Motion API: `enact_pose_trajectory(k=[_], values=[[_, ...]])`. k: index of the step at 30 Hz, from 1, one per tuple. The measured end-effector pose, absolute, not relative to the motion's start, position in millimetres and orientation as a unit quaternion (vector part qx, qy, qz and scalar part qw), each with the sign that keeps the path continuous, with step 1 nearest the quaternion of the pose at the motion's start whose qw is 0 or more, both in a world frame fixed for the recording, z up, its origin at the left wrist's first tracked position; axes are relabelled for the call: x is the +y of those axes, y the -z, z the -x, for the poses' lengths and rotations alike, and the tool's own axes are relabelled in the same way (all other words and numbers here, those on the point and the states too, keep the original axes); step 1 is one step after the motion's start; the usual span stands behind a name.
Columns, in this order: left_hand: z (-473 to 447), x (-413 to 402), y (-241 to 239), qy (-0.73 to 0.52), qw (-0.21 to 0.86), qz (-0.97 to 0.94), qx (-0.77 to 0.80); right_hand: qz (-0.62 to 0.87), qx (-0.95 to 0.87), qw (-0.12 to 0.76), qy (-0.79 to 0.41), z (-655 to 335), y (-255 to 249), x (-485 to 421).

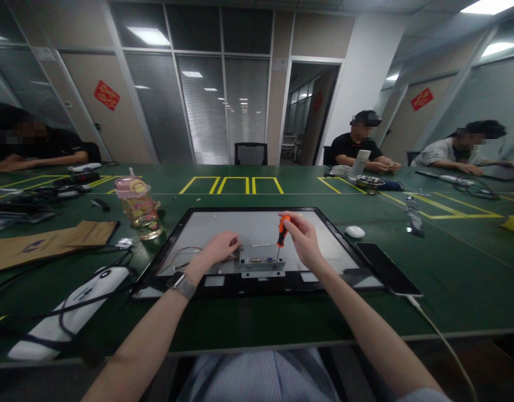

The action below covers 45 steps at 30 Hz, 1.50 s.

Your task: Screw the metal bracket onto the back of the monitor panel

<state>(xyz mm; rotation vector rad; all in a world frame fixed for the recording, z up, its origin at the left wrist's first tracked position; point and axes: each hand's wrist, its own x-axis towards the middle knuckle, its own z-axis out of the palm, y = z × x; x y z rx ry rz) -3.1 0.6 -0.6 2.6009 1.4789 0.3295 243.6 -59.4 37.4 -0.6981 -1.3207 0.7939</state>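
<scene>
A flat display panel (319, 237) with a black frame lies face down or back up on the table; I cannot tell which. On its near middle sits a metal bracket box (250, 267) with connector ports along its front. My right hand (302, 237) is closed round the orange and black handle of a screwdriver (284, 229), held nearly upright, its tip at the box's right part. My left hand (221, 247) rests by the box's left edge with curled fingers; what they grip, if anything, is hidden. Thin wires (179, 251) run across the panel beneath that hand.
Left of the panel stand a pink-lidded drink cup (139, 209), a paper bag (68, 237) and a white power strip (72, 312) with black cables. To the right lie a phone (386, 268) on a charging cable and a white earbud case (355, 231). Several people sit across the table.
</scene>
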Motion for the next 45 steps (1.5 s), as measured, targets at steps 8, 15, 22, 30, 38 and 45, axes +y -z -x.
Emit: enact_pose_trajectory(k=[8,15,22,30,38,45], values=[[2.7,-0.8,-0.2,-0.113,0.063,-0.861,0.492,0.326,-0.59,0.675,-0.299,-239.7,-43.1,-64.5],[3.9,1.1,2.1,-0.115,0.063,-0.862,0.489,0.318,-0.63,0.67,-0.231,-237.3,-42.8,-66.9],[2.8,0.3,0.3,-0.114,0.068,-0.863,0.487,0.321,-0.653,0.671,-0.14,-237.2,-39.8,-69.7],[1.8,-2.4,-3.4,-0.111,0.069,-0.864,0.486,0.288,-0.67,0.631,-0.263,-238.6,-46.4,-75.7],[2.3,-2.0,-2.4,-0.109,0.073,-0.862,0.49,0.342,-0.658,0.656,-0.139,-239.7,-43.6,-70.0],[1.9,-3.3,-4.0,-0.11,0.075,-0.861,0.49,0.308,-0.672,0.631,-0.237,-238.8,-45.8,-76.1]])
